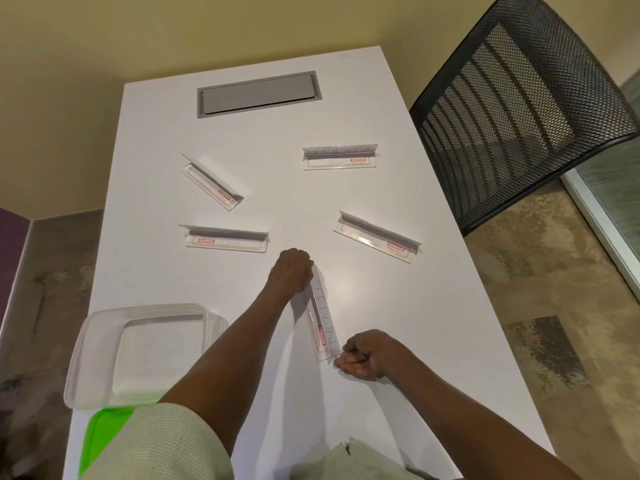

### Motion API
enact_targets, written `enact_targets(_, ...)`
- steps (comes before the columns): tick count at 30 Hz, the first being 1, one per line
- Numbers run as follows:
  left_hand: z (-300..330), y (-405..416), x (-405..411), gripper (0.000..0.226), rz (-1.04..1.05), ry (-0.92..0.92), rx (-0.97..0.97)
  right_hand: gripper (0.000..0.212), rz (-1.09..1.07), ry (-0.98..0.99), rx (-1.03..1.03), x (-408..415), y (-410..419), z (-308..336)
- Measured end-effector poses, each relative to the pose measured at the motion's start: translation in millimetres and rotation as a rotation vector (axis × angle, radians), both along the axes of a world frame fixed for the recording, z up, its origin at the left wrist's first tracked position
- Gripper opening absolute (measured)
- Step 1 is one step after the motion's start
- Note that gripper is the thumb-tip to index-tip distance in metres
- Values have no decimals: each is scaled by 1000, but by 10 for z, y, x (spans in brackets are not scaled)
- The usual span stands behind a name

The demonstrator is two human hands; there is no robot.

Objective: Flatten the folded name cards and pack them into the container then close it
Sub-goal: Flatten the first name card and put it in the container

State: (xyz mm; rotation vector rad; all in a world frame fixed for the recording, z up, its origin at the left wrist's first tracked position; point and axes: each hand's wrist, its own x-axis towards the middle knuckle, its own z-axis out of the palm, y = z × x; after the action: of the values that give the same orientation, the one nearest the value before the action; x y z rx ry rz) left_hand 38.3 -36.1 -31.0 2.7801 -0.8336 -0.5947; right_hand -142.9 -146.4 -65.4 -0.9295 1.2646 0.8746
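Cards number five on the white table: four stand folded, well apart, and one card lies between both hands. Left hand fingers clamp its far end; right hand fingers pinch its near end. One clear container sits left, one green lid beside it.

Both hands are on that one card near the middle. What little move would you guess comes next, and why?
Probably pressing it flat. The left hand and right hand hold opposite ends of the clear plastic name card, which looks still partly folded. The clear plastic container sits open beside it, and four other cards remain tented.
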Motion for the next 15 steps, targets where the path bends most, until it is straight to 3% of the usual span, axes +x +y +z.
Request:
enact_targets(6,42,70,9,46,93,21,22,7,-67,-14,1,38,39,-4)
enact_targets(10,143,128,123,36,328,130,-87,5,-82,-38,-14,73,42,35)
enact_targets(15,330,208,205,20,454,129,-212,8,-39,-115,-99,200,-38,227)
